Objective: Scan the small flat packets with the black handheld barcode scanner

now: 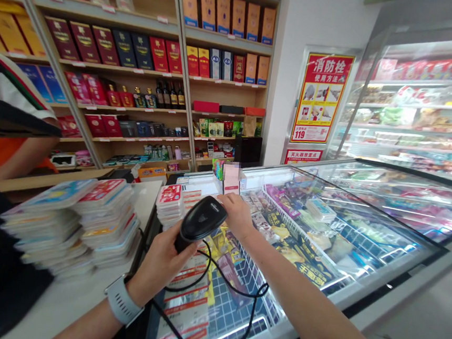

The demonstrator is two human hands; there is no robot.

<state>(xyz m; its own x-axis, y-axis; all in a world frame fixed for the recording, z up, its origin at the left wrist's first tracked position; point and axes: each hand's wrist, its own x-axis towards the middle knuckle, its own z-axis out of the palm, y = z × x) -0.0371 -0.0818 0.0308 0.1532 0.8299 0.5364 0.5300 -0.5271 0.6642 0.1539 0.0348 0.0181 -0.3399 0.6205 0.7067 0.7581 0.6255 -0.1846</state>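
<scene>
Fingers [187, 252] wrapped around barcode scanner [201, 222]

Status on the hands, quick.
Left hand gripping black corded barcode scanner. Right hand just below pink item, hold unclear. Scanner cable lying across glass freezer lid.

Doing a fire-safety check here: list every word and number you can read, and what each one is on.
The wall poster reads "消防栓 使用方法" and "119"; the small sign below it reads "灭火器放置点"; print on the shelf boxes and freezer packets is too small or blurred to read.
</scene>
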